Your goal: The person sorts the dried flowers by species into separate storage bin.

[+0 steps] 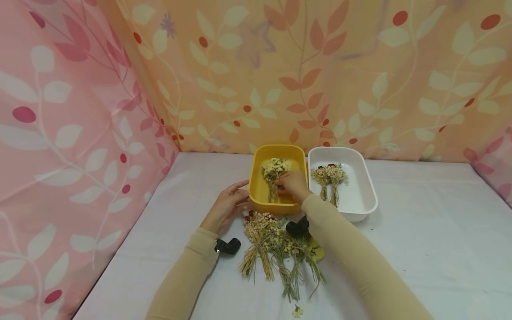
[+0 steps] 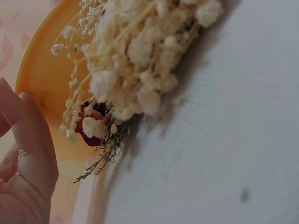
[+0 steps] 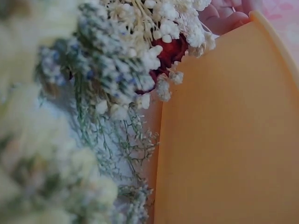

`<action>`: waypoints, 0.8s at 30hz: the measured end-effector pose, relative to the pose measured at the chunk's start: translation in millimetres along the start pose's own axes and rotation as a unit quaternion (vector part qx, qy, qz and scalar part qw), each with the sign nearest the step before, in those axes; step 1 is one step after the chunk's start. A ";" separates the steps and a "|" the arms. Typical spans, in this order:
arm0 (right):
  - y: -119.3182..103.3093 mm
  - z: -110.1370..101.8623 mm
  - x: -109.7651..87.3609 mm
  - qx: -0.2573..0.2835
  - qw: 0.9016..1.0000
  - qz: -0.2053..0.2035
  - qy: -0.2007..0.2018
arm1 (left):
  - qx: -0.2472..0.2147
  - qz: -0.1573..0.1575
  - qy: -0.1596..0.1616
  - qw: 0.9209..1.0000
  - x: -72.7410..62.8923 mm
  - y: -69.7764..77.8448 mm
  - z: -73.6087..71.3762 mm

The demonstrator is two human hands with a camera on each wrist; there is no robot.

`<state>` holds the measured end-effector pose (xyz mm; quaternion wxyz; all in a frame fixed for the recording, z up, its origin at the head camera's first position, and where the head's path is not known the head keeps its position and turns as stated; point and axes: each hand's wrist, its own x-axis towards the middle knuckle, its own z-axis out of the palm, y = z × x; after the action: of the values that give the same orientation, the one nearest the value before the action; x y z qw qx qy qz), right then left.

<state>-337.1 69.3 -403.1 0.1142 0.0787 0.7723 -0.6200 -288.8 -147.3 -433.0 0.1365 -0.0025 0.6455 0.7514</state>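
Observation:
In the head view my right hand (image 1: 294, 184) reaches into the yellow tray (image 1: 254, 178) and pinches the stems of a small bunch of pale yellow dried flowers (image 1: 276, 166). The bunch has its blooms towards the back wall. My left hand (image 1: 228, 204) rests its fingertips on the tray's left side, fingers loosely extended; in the left wrist view this hand (image 2: 30, 158) is beside the yellow rim. Just in front of the tray lie bunches of cream dried flowers with dark red blooms (image 1: 260, 224) and greenish bunches (image 1: 284, 249), partly hidden by the right wrist's camera.
A white tray (image 1: 362, 195) stands against the yellow one on the right, with two dried bunches (image 1: 330, 175) in it. One loose small bloom (image 1: 297, 311) lies near the front of the white tabletop (image 1: 432, 240). Patterned cloth (image 1: 280, 89) hangs behind and at the sides.

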 end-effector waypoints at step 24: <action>1.6 0.7 -0.7 -0.004 1.000 0.001 -0.002 | 0.007 0.003 0.012 1.000 -1.0 0.1 0.7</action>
<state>-336.0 69.0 -404.6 0.1166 0.0775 0.7742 -0.6173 -287.7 -146.8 -432.6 0.1263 -0.0090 0.6526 0.7471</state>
